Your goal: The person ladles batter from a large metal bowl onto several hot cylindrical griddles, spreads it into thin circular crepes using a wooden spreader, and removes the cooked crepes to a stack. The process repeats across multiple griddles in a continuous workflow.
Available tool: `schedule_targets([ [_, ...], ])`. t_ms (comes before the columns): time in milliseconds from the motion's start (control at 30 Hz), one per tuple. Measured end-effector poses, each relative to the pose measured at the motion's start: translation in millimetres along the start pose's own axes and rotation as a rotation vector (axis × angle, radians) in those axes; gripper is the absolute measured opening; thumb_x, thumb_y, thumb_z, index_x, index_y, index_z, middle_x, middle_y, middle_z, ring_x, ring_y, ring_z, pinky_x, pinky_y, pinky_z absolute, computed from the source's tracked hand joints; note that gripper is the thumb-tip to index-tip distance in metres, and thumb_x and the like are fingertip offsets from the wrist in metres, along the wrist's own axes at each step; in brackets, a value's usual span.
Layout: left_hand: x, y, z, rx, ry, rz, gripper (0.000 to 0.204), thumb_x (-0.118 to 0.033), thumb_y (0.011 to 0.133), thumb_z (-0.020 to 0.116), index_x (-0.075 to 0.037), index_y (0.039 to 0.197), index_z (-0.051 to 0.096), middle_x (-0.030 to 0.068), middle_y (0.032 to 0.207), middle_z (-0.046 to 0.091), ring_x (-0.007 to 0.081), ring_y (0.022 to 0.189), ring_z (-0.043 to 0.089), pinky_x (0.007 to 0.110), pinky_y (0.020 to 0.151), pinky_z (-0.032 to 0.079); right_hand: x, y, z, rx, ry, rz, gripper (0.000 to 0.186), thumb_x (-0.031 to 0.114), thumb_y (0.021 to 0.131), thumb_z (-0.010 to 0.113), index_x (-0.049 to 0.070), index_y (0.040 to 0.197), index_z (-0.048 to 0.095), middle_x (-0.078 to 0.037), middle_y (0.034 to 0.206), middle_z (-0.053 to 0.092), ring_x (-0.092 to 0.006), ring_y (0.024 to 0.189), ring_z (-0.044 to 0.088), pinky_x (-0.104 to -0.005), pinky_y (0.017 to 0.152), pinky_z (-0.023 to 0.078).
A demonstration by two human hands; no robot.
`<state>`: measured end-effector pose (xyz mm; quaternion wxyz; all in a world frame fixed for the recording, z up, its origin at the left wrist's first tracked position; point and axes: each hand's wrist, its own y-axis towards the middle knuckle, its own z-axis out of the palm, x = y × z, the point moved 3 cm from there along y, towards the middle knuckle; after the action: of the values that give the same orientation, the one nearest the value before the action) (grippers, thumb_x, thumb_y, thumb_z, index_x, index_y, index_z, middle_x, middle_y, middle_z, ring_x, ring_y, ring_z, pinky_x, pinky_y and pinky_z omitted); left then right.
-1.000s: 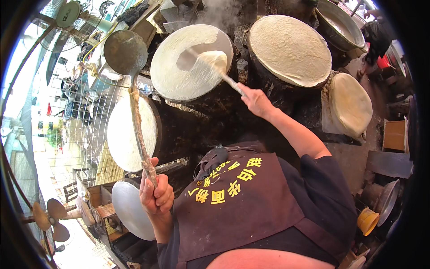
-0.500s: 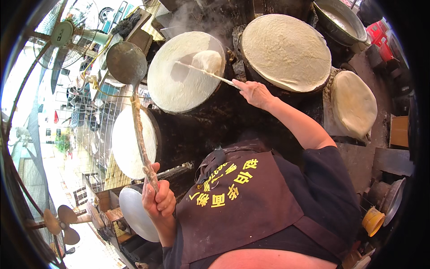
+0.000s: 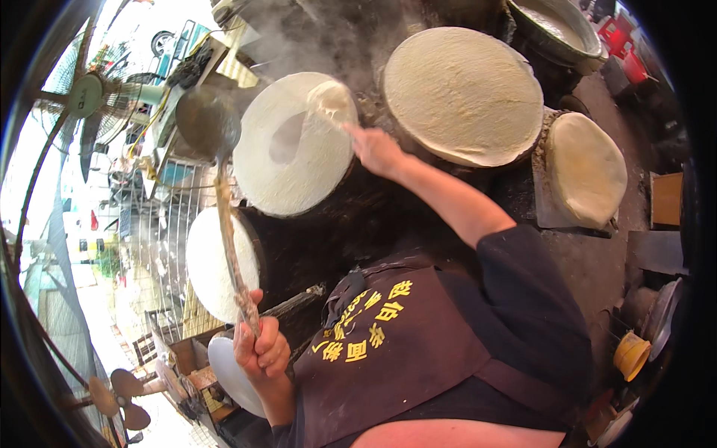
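Observation:
My left hand [image 3: 261,349] is closed around the handle of a big ladle [image 3: 227,231]. The ladle stands upright, its dark round bowl raised at the top and smeared by motion. In my right hand [image 3: 377,151] is a thin pale spreading stick [image 3: 338,120], blurred. A soft lump of batter or dough [image 3: 327,95] lies against that stick, at the far right of a round griddle. A pale flatbread sheet [image 3: 284,183] coats this griddle, with a smaller bare grey patch [image 3: 286,140] near its middle.
A larger griddle holds a cream sheet [image 3: 464,97] at right. Beyond stands a metal pot [image 3: 549,24] of pale liquid; a folded flatbread stack [image 3: 588,170] lies nearer. Another coated griddle [image 3: 216,265] sits left. Steam rises behind. Two fans, a tall one [image 3: 86,95] and a small one [image 3: 119,399], flank the left.
My right hand has swung left and slightly down in view, sweeping the stick and batter lump over the far right of the griddle. The bare patch has shrunk. The ladle stays raised.

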<state>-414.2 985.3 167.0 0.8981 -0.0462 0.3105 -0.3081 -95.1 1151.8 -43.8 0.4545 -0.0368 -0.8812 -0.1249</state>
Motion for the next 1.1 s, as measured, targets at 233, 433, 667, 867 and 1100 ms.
schedule_targets([
  [233, 4, -10, -12, -0.088, -0.074, 0.015, 0.051, -0.022, 0.102, 0.04, -0.005, 0.146, 0.019, 0.001, 0.065, 0.034, 0.0035, 0.044, 0.029, 0.015, 0.029, 0.026, -7, -55, 15, -0.067, -0.043, 0.247, 0.052, 0.006, 0.087, 0.047, 0.005, 0.138, 0.036, -0.025, 0.087, 0.063, -0.0431, 0.081, 0.062, -0.0505, 0.07, 0.048],
  [433, 6, 3, 6, -0.12, -0.112, -0.021, 0.05, -0.023, 0.103, 0.037, -0.007, 0.147, 0.019, 0.0004, 0.066, 0.033, 0.0025, 0.043, 0.028, 0.015, 0.029, 0.025, 28, 7, 8, 0.078, -0.056, 0.048, 0.051, 0.005, 0.084, 0.045, 0.005, 0.135, 0.041, -0.027, 0.09, 0.064, -0.0447, 0.08, 0.062, -0.0515, 0.07, 0.049],
  [667, 6, -5, -1, -0.08, -0.247, 0.018, 0.051, -0.022, 0.103, 0.038, -0.009, 0.147, 0.017, 0.0015, 0.068, 0.035, 0.0028, 0.043, 0.029, 0.015, 0.03, 0.026, 27, -14, 16, -0.014, -0.117, 0.148, 0.06, 0.006, 0.081, 0.048, 0.015, 0.14, 0.041, -0.026, 0.083, 0.064, -0.0438, 0.078, 0.063, -0.0502, 0.069, 0.05],
  [867, 9, -17, -5, -0.041, -0.303, 0.011, 0.051, -0.021, 0.103, 0.037, -0.009, 0.148, 0.017, 0.0017, 0.069, 0.035, 0.0029, 0.043, 0.03, 0.016, 0.03, 0.027, 4, -4, 18, -0.078, -0.07, 0.047, 0.056, 0.005, 0.081, 0.049, 0.015, 0.136, 0.045, -0.025, 0.082, 0.063, -0.0416, 0.078, 0.063, -0.0501, 0.069, 0.05],
  [1100, 14, -23, -12, -0.052, -0.285, 0.041, 0.052, -0.019, 0.102, 0.039, -0.008, 0.148, 0.017, 0.0015, 0.069, 0.035, 0.0036, 0.044, 0.031, 0.016, 0.03, 0.029, 33, -23, 41, 0.072, -0.115, 0.034, 0.056, 0.007, 0.081, 0.053, 0.016, 0.136, 0.046, -0.023, 0.083, 0.063, -0.0421, 0.077, 0.063, -0.0491, 0.07, 0.052],
])
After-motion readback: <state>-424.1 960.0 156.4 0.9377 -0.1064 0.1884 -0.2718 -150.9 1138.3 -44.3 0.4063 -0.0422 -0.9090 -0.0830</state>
